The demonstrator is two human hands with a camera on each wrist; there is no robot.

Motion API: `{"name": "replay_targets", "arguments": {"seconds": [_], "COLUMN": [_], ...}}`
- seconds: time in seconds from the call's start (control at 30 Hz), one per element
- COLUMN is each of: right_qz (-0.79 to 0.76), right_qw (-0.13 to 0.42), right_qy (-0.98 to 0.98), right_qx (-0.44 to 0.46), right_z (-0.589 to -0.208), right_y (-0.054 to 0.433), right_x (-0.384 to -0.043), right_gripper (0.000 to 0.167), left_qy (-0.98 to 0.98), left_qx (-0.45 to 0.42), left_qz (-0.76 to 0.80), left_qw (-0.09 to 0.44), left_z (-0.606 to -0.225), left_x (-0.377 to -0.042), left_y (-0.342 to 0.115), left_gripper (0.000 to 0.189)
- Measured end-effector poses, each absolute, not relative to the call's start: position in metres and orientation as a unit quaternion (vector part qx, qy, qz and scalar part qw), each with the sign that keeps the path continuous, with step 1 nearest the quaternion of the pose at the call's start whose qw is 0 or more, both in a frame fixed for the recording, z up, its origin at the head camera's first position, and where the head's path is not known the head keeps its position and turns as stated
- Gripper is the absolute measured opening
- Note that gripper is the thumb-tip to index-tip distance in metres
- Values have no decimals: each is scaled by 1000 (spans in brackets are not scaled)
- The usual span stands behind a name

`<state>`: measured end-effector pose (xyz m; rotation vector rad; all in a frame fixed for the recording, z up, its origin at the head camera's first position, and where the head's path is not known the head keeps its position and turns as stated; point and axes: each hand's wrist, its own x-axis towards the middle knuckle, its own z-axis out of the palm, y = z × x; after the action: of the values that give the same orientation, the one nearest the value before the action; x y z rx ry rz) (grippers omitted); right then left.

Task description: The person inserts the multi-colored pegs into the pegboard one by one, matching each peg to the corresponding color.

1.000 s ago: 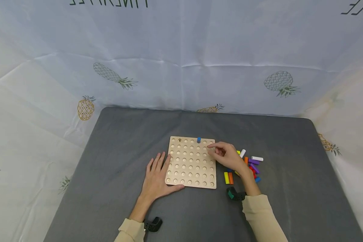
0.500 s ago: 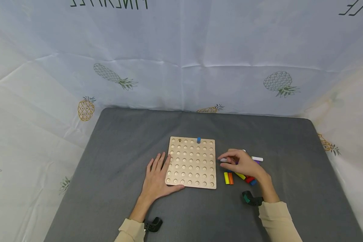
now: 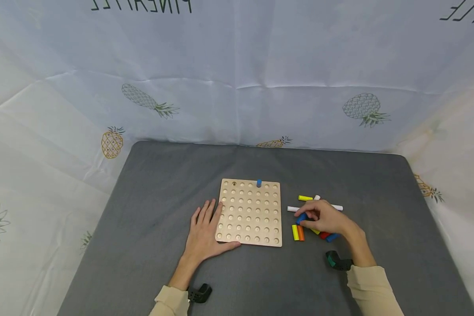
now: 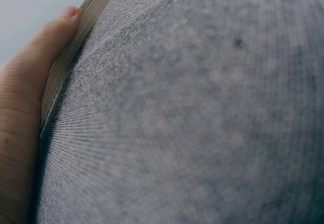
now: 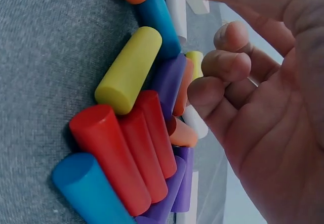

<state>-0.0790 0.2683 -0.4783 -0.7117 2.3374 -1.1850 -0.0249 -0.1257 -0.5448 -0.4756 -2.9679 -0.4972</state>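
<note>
In the head view my left hand (image 3: 203, 235) lies spread at the left edge of a wooden peg board (image 3: 249, 213), thumb along the near edge. The left wrist view shows that thumb (image 4: 50, 37) against the board's side. One blue peg (image 3: 259, 183) stands in the board's far row. My right hand (image 3: 324, 216) is over the loose pegs to the right, its thumb and index finger on either side of a blue peg (image 3: 301, 218). In the right wrist view this blue peg (image 5: 159, 21) lies beside an orange one, with the other fingers (image 5: 228, 64) bent above the pile.
Red pegs (image 5: 111, 158), a yellow peg (image 5: 129, 70) and purple pegs crowd together below my right hand. A white peg (image 3: 293, 209) and a yellow peg (image 3: 305, 198) lie near the board's right side. A grey cloth (image 3: 174, 175) covers the table.
My right hand has moved from the board's upper right, back and down to the loose pegs, its fingers now around a blue one. My left hand has stayed in place.
</note>
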Motion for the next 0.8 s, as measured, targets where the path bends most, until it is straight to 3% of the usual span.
{"name": "replay_targets", "arguments": {"seconds": [0.8], "right_qz": [-337], "right_qw": [258], "right_qy": [874], "right_qx": [-239], "right_z": [-476], "right_y": [265], "right_x": [-82], "right_gripper": [23], "left_qy": [-972], "left_qx": [-157], "left_qz": [-167], "left_qw": [48], "left_z": [-545], "left_x": [-24], "left_y": [-126], "left_gripper": [128]}}
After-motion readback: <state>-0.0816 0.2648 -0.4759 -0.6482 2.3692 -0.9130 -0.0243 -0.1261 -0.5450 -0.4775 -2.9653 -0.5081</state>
